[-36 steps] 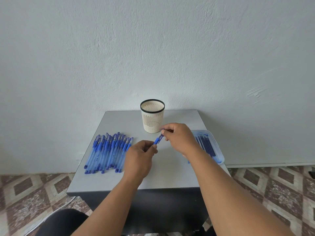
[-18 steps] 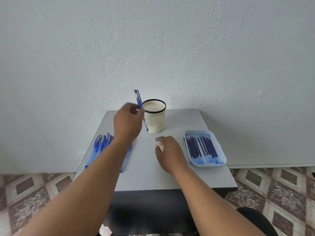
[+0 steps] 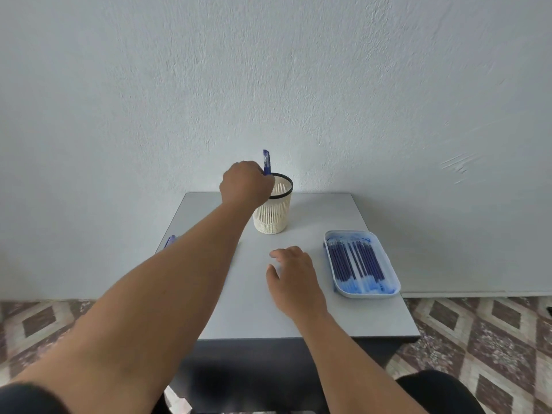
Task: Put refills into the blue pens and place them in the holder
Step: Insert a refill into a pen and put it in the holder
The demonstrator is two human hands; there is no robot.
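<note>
left hand [image 3: 245, 183] is raised at the near-left rim of the holder [image 3: 273, 208], fingers curled round a blue pen [image 3: 266, 162]. pen stands near upright, cap end up, lower part hidden behind the hand and the rim; cannot tell how deep it sits in the holder. right hand [image 3: 294, 274] lies low over the table [image 3: 373, 318], palm down, fingers loosely spread and relaxed, holding nothing; cannot tell if the fingertips touch the surface.

table: grey top, dark base, set against a pale textured wall [image 3: 268, 70]. patterned tile floor [image 3: 493, 339] shows on both sides.

tray [image 3: 366, 293]: pale blue, rounded corners, on the right part of the table, just right of the right hand and apart from it. refills [image 3: 355, 261] lie side by side in it, dark blue, running front to back.

holder: cream slotted cup with a black rim, upright, at the back middle of the table, well apart from the tray.

spare blue pens [image 3: 170, 241]: only a small tip shows at the left table edge, the rest hidden behind the left forearm.
</note>
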